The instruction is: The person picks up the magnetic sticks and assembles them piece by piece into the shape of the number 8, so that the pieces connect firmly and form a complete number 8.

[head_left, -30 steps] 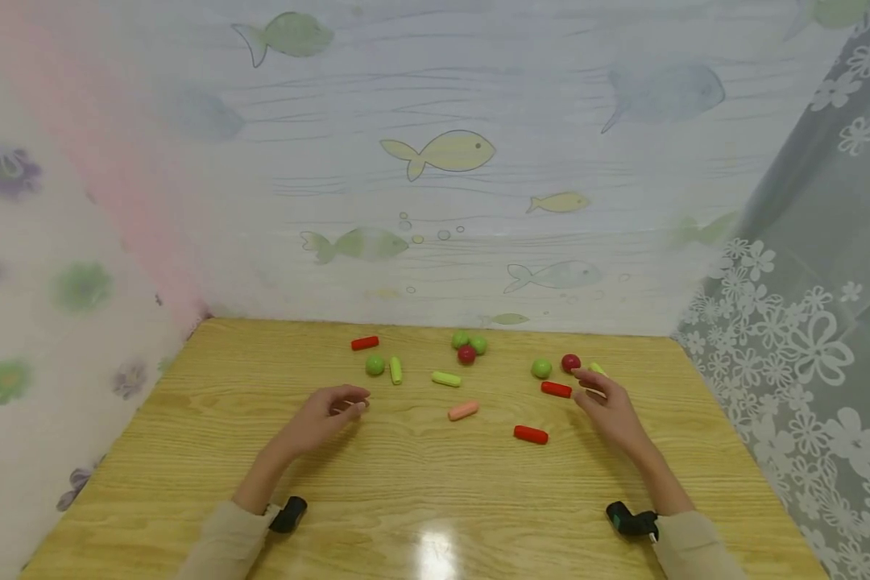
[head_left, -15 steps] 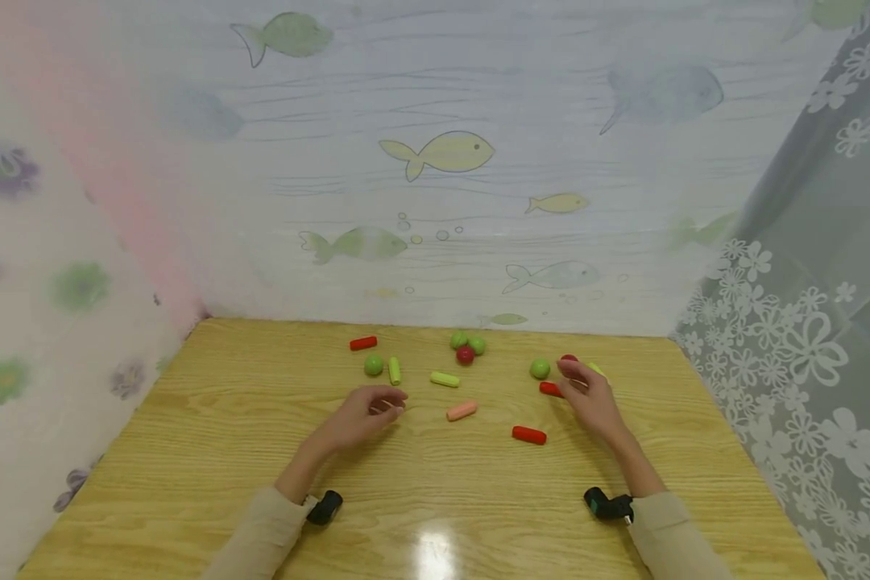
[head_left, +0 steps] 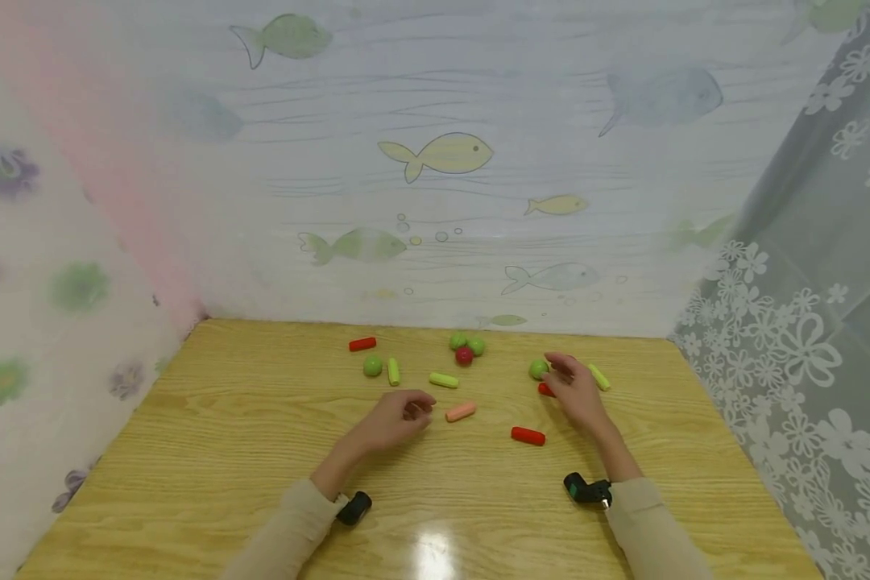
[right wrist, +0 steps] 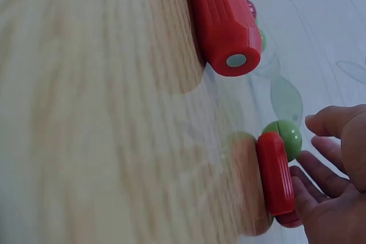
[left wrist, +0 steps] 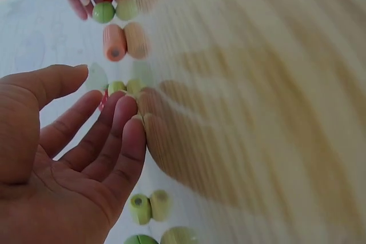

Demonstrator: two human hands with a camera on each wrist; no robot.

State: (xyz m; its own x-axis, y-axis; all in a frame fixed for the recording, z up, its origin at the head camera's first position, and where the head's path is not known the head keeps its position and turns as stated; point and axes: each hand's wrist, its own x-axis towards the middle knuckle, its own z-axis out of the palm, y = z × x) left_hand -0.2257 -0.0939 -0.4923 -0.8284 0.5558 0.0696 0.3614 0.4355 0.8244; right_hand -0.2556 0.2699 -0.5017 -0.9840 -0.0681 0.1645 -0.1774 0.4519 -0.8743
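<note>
My left hand [head_left: 394,420] hovers low over the wooden table, fingers loosely bent and nothing in them. To its right lies an orange toy rod [head_left: 460,412]. A lime rod [head_left: 444,380] is just beyond the fingertips. My right hand [head_left: 580,400], also holding nothing, is beside a red rod [right wrist: 275,172] and a green ball [head_left: 539,370]. In the head view it partly covers that red rod and a dark red ball [right wrist: 289,219]. A second red rod [head_left: 528,436] lies nearer me; in the right wrist view its end has a grey disc.
Two green balls and a dark red ball [head_left: 464,356] cluster at the back middle. Back left are another red rod [head_left: 362,344], a green ball [head_left: 373,366] and a lime rod [head_left: 394,371]. One more lime rod [head_left: 598,377] lies right of my right hand. A fish-printed curtain [head_left: 435,201] hangs behind.
My left hand has moved right, toward the orange rod. My right hand has moved left, over the red rod and closer to the green ball. The rods and balls have stayed put.
</note>
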